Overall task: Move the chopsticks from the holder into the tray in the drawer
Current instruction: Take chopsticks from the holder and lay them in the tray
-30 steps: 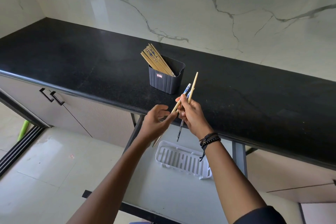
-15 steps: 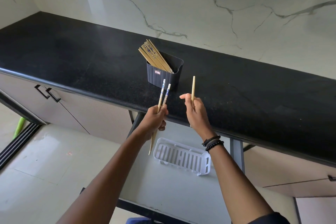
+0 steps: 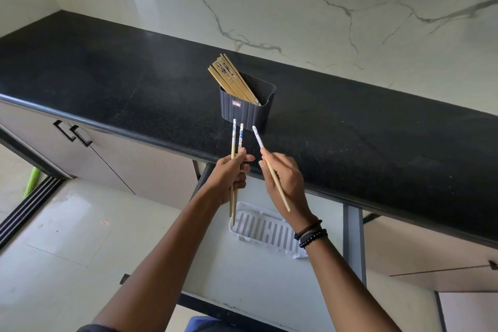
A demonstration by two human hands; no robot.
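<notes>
- The left hand (image 3: 231,175) is making a closed grip around two wooden chopsticks with blue-and-white patterned tops (image 3: 234,170); they are standing almost upright, the patterned ends pointing up and the thin ends hanging down past the hand
- The lower tips of this pair are appearing over the near-left corner of the white slotted plastic tray (image 3: 265,232); I cannot tell if they are touching it
- The right hand (image 3: 285,186) is pinching a single wooden chopstick with a white patterned top (image 3: 270,168) between the thumb and the fingers; it is tilting, with the patterned end up and to the left and the plain end down and to the right, across the back of the hand
- The two hands are staying near each other but apart, in front of the edge of the black speckled stone bench (image 3: 134,94)
- The dark ribbed plastic holder (image 3: 246,113) is standing on the bench just behind the hands, and a bundle of remaining wooden chopsticks (image 3: 231,79) is leaning in it toward the left
- The white tray is lying in the open pale drawer (image 3: 210,272) under the bench edge, below both hands
- Dark beaded bracelets (image 3: 311,234) are sitting on the right wrist
</notes>
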